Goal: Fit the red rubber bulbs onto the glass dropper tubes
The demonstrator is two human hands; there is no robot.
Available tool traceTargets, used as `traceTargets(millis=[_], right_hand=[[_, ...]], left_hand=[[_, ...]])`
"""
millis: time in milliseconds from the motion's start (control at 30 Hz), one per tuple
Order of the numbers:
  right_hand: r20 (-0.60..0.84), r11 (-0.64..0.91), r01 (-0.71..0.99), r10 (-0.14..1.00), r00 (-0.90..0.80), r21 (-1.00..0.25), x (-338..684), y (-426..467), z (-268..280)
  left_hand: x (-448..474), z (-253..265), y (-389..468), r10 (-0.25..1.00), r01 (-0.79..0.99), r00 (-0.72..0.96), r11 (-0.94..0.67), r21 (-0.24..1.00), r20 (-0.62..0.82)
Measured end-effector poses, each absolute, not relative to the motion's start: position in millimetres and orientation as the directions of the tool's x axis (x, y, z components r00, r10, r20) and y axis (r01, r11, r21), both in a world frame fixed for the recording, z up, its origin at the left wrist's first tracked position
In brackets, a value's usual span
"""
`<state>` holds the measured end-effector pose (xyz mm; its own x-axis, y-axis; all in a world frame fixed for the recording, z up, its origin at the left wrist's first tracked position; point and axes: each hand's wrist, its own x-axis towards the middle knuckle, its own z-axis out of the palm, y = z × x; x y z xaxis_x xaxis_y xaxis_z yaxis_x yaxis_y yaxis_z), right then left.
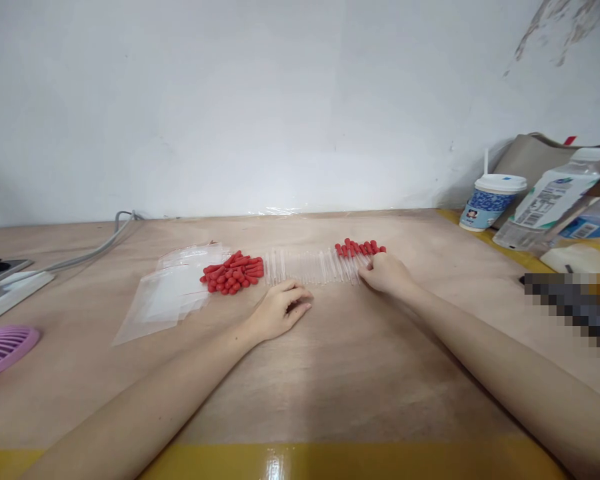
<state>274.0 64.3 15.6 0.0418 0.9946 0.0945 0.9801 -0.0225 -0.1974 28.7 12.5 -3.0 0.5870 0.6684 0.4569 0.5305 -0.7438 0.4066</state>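
A row of thin clear tubes (300, 267) lies side by side on the wooden table. At its right end, several tubes carry red rubber bulbs (363, 247), making droppers. My right hand (384, 275) is closed in a pinch at these droppers, its fingertips around the tube part of one; the exact grip is partly hidden. My left hand (283, 310) rests on the table just in front of the tubes, fingers loosely curved, thumb apart, nothing in it. Beyond it to the left sits a pile of loose red rubber bulbs (233, 273).
Clear plastic zip bags (167, 293) are spread left of the pile. A grey cable (100, 250) and a pink fan-like object (7, 350) lie farther left. On the right stand a paper cup (491, 203) and a tilted plastic bottle (555, 197). Yellow tape (240, 460) lines the front edge.
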Motion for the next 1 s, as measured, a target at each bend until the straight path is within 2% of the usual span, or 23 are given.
traceTargets(millis=[367,700,800,1000], right_hand=[[0.102,0.008,0.994,0.995,0.003,-0.110,271,65,6],[0.141,0.017,0.991,0.990,0.003,-0.136,272,65,4],[0.147,-0.012,0.984,0.988,0.038,-0.177,272,63,12],[0.141,-0.061,0.922,0.982,0.123,-0.382,278,65,21]], left_hand=[[27,-4,13,0.663,0.537,0.591,-0.748,0.389,0.459],[28,-2,12,0.670,0.541,0.590,-0.742,0.396,0.451],[28,-2,12,0.673,0.542,0.590,-0.740,0.398,0.446],[29,-4,12,0.672,0.541,0.591,-0.740,0.399,0.445]])
